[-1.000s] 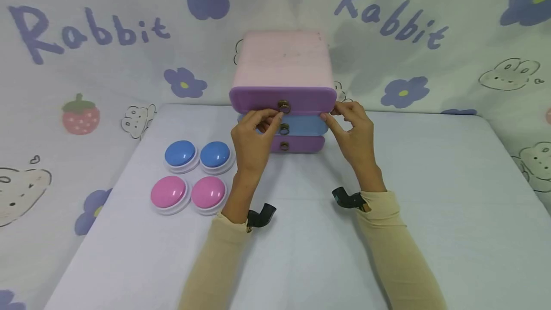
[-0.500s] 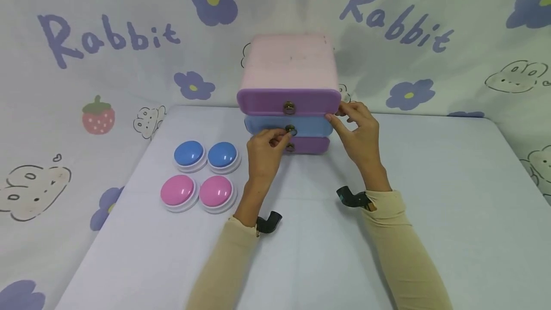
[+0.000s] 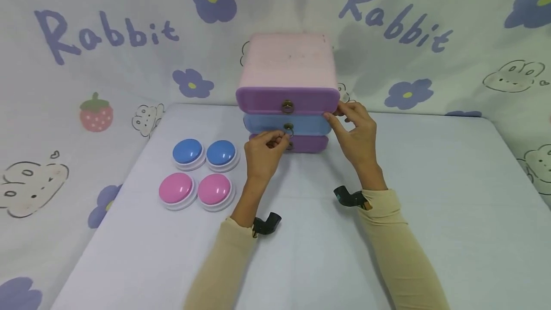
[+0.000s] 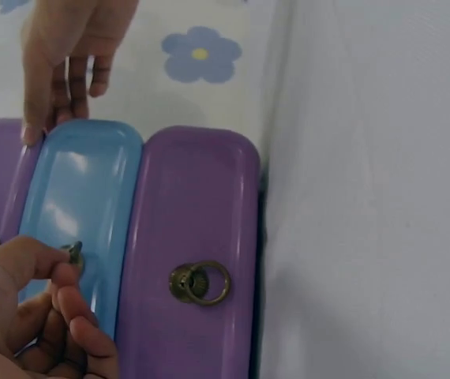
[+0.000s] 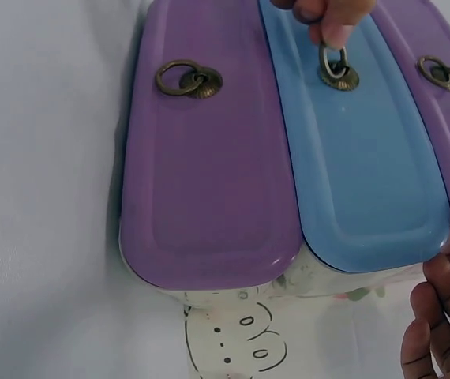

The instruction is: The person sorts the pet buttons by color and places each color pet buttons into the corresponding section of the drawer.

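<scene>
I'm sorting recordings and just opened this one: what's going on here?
A person is handling a three-drawer cabinet on a white table. The left hand pinches the ring pull of the middle, blue drawer, while the right hand grips the cabinet's right edge by the lower corner of the top purple drawer. All three drawers look shut or nearly so. Two blue buttons and two pink buttons stand to the left, with neither hand on them.
</scene>
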Demonstrator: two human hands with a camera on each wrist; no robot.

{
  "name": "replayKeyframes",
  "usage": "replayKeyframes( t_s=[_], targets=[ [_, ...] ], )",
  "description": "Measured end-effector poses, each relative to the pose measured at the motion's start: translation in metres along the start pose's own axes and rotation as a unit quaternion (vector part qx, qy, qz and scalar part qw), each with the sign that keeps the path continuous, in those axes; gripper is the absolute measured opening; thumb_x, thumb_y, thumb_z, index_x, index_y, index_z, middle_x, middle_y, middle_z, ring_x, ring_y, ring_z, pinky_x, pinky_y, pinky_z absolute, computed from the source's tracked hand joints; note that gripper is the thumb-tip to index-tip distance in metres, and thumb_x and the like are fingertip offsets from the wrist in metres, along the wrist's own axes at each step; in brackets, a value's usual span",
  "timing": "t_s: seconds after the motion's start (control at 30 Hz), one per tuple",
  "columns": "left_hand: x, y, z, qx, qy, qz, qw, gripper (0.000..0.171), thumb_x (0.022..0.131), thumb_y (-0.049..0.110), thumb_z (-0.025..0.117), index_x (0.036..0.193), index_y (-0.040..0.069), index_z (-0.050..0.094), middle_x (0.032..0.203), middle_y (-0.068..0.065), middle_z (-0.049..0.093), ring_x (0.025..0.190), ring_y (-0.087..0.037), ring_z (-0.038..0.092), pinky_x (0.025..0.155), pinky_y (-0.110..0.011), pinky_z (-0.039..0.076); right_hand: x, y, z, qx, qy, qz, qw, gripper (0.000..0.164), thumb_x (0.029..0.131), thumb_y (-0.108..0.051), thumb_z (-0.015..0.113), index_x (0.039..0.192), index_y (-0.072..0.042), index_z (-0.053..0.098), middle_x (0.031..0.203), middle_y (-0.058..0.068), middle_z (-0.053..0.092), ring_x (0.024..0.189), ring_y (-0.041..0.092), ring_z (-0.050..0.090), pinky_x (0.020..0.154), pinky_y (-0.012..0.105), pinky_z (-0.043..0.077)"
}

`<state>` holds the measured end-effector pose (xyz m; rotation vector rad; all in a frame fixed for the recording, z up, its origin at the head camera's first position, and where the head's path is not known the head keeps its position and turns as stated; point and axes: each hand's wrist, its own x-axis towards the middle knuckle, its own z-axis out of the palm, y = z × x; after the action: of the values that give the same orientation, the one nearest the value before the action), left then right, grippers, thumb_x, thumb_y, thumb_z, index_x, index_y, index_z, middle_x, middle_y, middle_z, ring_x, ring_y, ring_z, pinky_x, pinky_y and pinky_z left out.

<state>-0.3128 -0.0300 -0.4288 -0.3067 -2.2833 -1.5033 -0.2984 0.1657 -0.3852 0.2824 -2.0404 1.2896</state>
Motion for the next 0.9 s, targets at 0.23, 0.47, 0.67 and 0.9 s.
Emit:
replayKeyframes(
  t_s=[0.23, 0.47, 0.67, 0.9],
  targets=[
    [-0.0008, 0.0005, -0.0007, -0.014, -0.004, -0.033, 0.9993, 0.013, 0.08, 0.02, 0.07, 0.083, 0.008, 0.074, 0.071, 0.003, 0.064, 0.063, -0.007, 0.057, 0.057, -0.022, 0.048, -0.0015, 0.0009, 0.0013, -0.008, 0.008, -0.01, 1.0, 0.036, 0.076, -0.001, 0.072, 0.11, 0.006, 0.063, 0.091, 0.02, 0.059, 0.087, 0.029, 0.056, 0.073, 0.036, 0.04],
    [-0.0011, 0.0018, -0.0015, -0.012, -0.001, -0.03, 0.9995, 0.012, 0.08, 0.018, 0.07, 0.083, 0.008, 0.074, 0.069, 0.002, 0.063, 0.062, -0.007, 0.056, 0.055, -0.021, 0.047, -0.0025, 0.0004, 0.0026, 0.001, 0.014, -0.017, 1.0, 0.036, 0.076, 0.001, 0.072, 0.11, 0.007, 0.063, 0.091, 0.021, 0.059, 0.087, 0.03, 0.056, 0.073, 0.039, 0.04],
    [-0.0052, 0.005, -0.0019, -0.005, -0.006, -0.037, 0.9993, 0.009, 0.079, 0.018, 0.07, 0.08, 0.011, 0.074, 0.068, 0.003, 0.061, 0.063, -0.008, 0.054, 0.056, -0.022, 0.046, -0.0017, -0.0019, 0.002, -0.003, 0.016, -0.017, 1.0, 0.036, 0.076, 0.001, 0.071, 0.11, 0.008, 0.062, 0.091, 0.021, 0.059, 0.087, 0.031, 0.056, 0.073, 0.038, 0.04],
    [-0.0072, 0.0044, -0.0041, -0.01, -0.005, -0.033, 0.9994, 0.011, 0.08, 0.019, 0.07, 0.082, 0.009, 0.074, 0.069, 0.002, 0.061, 0.065, -0.009, 0.056, 0.059, -0.022, 0.047, -0.0003, -0.0027, 0.0002, -0.009, 0.005, 0.002, 1.0, 0.035, 0.077, -0.001, 0.071, 0.111, 0.006, 0.063, 0.092, 0.021, 0.059, 0.088, 0.031, 0.055, 0.074, 0.037, 0.04]
  ],
)
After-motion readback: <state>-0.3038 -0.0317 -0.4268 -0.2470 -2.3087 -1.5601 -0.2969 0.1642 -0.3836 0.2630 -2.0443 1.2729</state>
